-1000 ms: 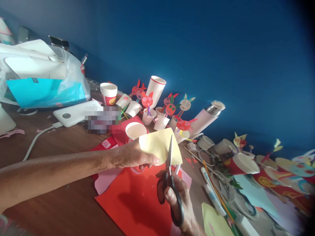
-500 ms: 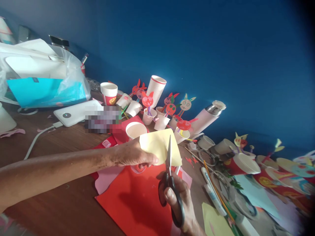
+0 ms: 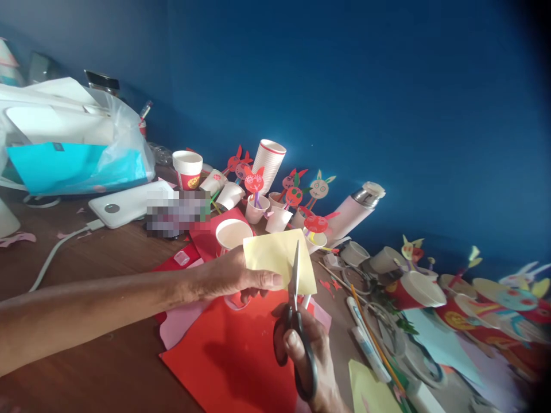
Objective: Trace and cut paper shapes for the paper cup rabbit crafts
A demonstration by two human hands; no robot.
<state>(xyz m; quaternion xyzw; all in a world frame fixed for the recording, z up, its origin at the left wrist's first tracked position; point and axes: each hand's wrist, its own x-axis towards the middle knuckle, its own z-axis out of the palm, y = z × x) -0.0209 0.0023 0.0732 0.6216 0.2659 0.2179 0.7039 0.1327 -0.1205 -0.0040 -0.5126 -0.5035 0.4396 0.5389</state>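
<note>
The left hand (image 3: 235,275) pinches 1 yellow paper (image 3: 269,252) while the right hand (image 3: 317,351) grips scissors (image 3: 295,315), blades overlapping the sheet.

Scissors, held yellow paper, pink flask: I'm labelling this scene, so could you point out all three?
Scissors (image 3: 295,315), head view: where the blades meet the black handles.
Held yellow paper (image 3: 274,253), head view: middle of its visible face.
Pink flask (image 3: 349,217), head view: pink body, below the metal collar.
</note>
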